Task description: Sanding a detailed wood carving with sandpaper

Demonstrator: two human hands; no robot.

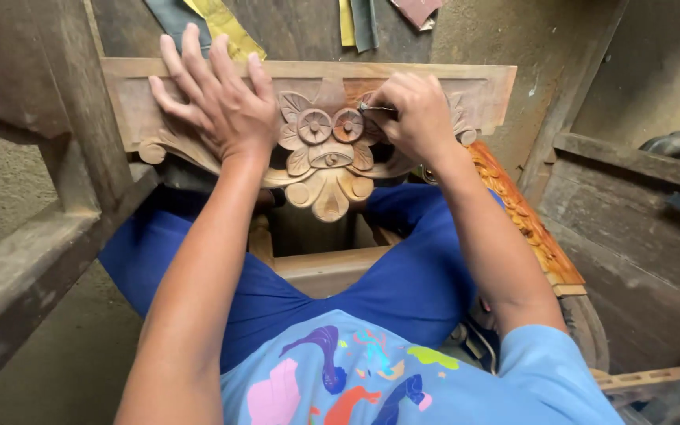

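Head view: right hand [415,118] is pinching a tool [373,107] on the carving [316,142]; left hand [214,98] is lying spread on the carving's left edge.

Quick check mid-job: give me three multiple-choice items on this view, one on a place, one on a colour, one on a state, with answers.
1. Where is the left hand?
A. flat on the carved panel
B. on the knee
C. in the air

2. What colour are the trousers?
A. grey
B. blue
C. brown

3. What is the right hand doing?
A. lying open
B. gripping a thin tool
C. holding sandpaper

Answers: 1 A, its fingers spread on the wood; 2 B, blue over both legs; 3 B, its fingers close round the tool at a carved flower.
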